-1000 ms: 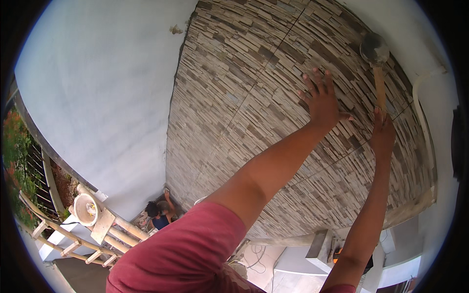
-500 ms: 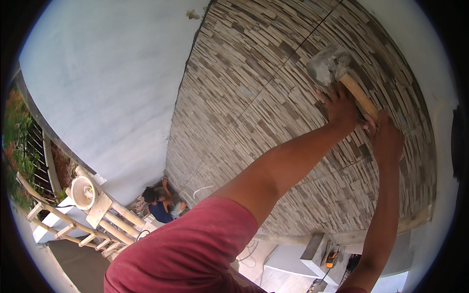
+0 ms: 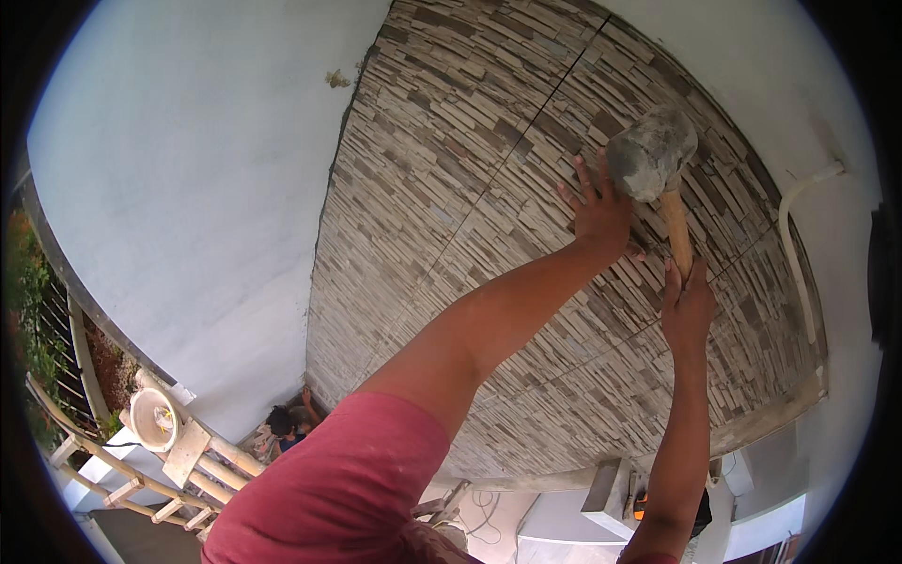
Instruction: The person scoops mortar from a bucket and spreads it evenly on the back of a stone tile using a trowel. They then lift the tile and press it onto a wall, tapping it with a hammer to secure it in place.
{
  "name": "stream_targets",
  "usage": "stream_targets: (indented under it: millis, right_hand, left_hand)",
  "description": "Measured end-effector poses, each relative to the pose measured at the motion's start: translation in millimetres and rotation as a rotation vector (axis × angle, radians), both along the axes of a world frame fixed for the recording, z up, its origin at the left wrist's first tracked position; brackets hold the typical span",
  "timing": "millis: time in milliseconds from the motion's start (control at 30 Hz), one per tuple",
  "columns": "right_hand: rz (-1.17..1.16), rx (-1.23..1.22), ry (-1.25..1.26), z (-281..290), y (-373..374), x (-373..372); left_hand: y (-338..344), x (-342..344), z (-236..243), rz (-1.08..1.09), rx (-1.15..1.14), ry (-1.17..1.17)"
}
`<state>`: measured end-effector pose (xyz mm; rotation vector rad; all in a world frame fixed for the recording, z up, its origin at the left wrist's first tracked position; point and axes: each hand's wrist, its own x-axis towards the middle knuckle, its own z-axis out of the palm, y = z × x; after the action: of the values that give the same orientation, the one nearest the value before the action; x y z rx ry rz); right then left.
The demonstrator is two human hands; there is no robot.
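Observation:
My right hand is wrapped round the wooden handle of a rubber mallet. Its worn grey head, smeared with pale dust, is up by the wall tiles, beyond my hand. My left hand lies with fingers spread against the stone-look tiles, just left of the mallet's handle and below its head. The tiles carry narrow strips in beige, grey and brown, with thin dark joints between them. Whether the mallet head touches the tile cannot be made out.
A smooth pale wall meets the tiling on the left. At lower left, a round bucket rests by a wooden scaffold frame. Another person is low at the tiled corner. A white pipe runs along the right edge.
The mallet's handle has swung more upright, with my right hand lower on it. The view has shifted, and my left hand's fingers are now more widely spread on the tiles.

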<state>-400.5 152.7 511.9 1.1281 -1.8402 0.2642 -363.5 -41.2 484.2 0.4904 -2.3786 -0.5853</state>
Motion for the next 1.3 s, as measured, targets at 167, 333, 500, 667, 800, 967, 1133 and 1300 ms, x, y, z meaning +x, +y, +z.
stream_targets:
  millis: [167, 333, 500, 667, 800, 967, 1133, 1300]
  right_hand:
    - [0.126, -0.13, -0.349, 4.4, -18.2, 19.0]
    - [0.024, -0.113, -0.309, 18.0, -34.7, -2.9]
    - [0.099, -0.144, -0.398, 22.2, -44.3, -10.0]
    - [0.229, -0.294, -0.404, -10.2, -42.2, 14.2]
    - [0.184, -0.362, -0.545, -50.0, 5.0, 14.8]
    - [0.182, -0.383, -0.554, -104.1, 47.9, 19.6]
    - [0.146, -0.363, -0.515, -174.2, 46.5, 24.6]
    - [0.087, -0.353, -0.57, -207.7, 26.9, 24.4]
  left_hand:
    - [-3.3, 4.2, -4.0, 0.006, 0.006, 0.07]
    - [-0.6, 5.2, 1.3, 0.012, 0.039, 0.035]
    - [3.1, 9.7, 4.3, 0.039, 0.012, 0.023]
    - [-22.4, 6.9, -7.9, 0.132, -0.238, -0.056]
    - [-59.6, 12.6, -10.3, 0.152, -0.504, -0.05]
    - [-66.1, 3.5, -20.7, 0.136, -0.499, 0.078]
    - [-66.9, -3.6, -24.2, 0.14, -0.512, 0.109]
    - [-75.2, -6.2, -26.6, 0.123, -0.521, 0.155]
